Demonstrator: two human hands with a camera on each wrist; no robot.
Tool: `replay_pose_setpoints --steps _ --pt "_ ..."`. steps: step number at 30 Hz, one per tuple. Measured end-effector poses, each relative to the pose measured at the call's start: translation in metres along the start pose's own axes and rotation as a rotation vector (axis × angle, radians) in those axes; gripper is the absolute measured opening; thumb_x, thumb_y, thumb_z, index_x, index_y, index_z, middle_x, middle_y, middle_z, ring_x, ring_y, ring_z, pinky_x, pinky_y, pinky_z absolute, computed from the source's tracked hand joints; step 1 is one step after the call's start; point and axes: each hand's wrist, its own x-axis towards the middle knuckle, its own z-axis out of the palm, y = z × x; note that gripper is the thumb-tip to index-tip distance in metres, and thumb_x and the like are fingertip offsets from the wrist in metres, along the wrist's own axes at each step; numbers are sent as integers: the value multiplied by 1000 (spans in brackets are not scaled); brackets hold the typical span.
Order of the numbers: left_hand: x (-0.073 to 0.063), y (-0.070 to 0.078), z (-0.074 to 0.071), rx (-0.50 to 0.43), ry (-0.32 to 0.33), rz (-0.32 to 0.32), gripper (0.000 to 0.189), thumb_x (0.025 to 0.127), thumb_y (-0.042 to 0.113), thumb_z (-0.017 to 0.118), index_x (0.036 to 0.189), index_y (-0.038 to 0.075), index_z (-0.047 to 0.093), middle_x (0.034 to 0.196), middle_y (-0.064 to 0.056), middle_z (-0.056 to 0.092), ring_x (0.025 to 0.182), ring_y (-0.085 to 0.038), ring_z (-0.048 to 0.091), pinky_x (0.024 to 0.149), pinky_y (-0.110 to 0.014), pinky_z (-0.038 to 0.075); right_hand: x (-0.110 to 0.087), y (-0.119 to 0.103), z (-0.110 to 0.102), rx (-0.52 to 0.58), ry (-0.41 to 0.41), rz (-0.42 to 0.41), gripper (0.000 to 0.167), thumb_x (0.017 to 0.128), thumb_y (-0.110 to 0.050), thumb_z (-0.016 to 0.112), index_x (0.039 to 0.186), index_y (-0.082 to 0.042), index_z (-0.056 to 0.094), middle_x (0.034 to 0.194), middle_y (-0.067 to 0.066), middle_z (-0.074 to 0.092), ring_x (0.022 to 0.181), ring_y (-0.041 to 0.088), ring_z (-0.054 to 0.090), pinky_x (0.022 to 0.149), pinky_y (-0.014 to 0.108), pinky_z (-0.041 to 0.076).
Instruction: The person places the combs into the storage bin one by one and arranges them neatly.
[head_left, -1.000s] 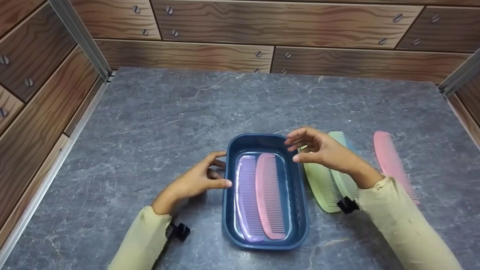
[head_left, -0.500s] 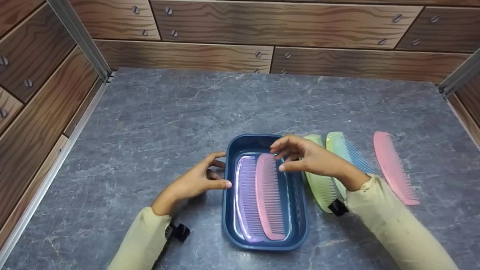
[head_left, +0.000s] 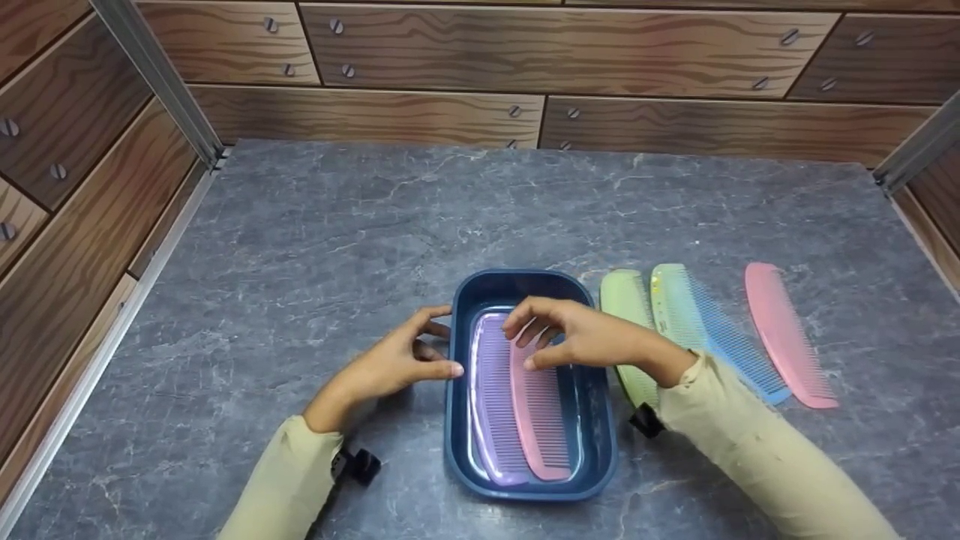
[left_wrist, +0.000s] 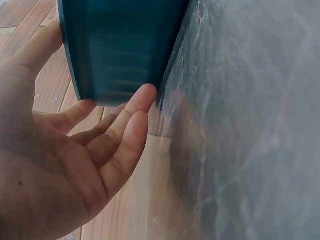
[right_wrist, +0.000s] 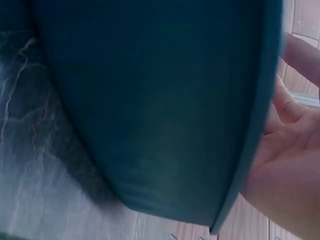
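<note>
A dark blue rectangular container [head_left: 604, 450] holds a purple comb [head_left: 495, 409] and, to its right, a pink comb [head_left: 541, 431]. My left hand [head_left: 394, 358] rests at the container's left side, thumb at the rim. In the left wrist view, the fingers reach loosely along the outer wall [left_wrist: 120, 55]. Over the container hovers my right hand [head_left: 574, 334], fingers loosely bent with nothing between them, covering the pink comb's upper end. Much of the right hand [right_wrist: 295, 150] is hidden by the container wall [right_wrist: 160, 115] in the right wrist view.
Right of the container lie a green comb [head_left: 624, 296], a pale green comb [head_left: 671, 289], a blue comb [head_left: 742, 360] and another pink comb [head_left: 784, 330]. Wood-patterned panels [head_left: 420, 52] edge the grey marbled table [head_left: 360, 217] behind and at the sides.
My right hand has moved left and toward me, from the container's right rim to above the pink comb inside, uncovering more of the combs at right. The left hand has stayed in place.
</note>
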Motion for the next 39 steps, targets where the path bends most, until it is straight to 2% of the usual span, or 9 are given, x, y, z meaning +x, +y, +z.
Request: replay_pose_setpoints --steps 5,15,27,39 --pt "-1 -2 -1 8 -10 9 86 82 30 78 150 13 28 136 -21 49 99 -22 66 91 -36 54 5 2 8 -42 -57 -4 39 87 -6 69 123 2 54 122 24 58 109 38 61 96 47 51" --pt "0 -4 -1 20 -6 8 86 82 30 78 150 13 28 136 -22 49 99 -21 66 90 -35 53 9 8 19 -124 -118 34 37 84 -7 71 119 -5 59 121 14 62 104 26 62 93 38 53" --pt "0 -4 -1 10 -9 22 85 82 29 78 150 13 29 135 -23 49 97 -20 66 89 -33 53 11 8 19 -244 -165 112 38 82 -6 71 119 -8 62 113 7 66 102 21 60 90 35 51" --pt "1 -2 0 -33 -27 33 84 83 27 77 150 11 28 134 -23 49 99 -22 66 90 -34 54 13 9 17 -332 -196 102 34 79 -1 66 113 -7 63 106 7 67 94 17 60 82 27 51"
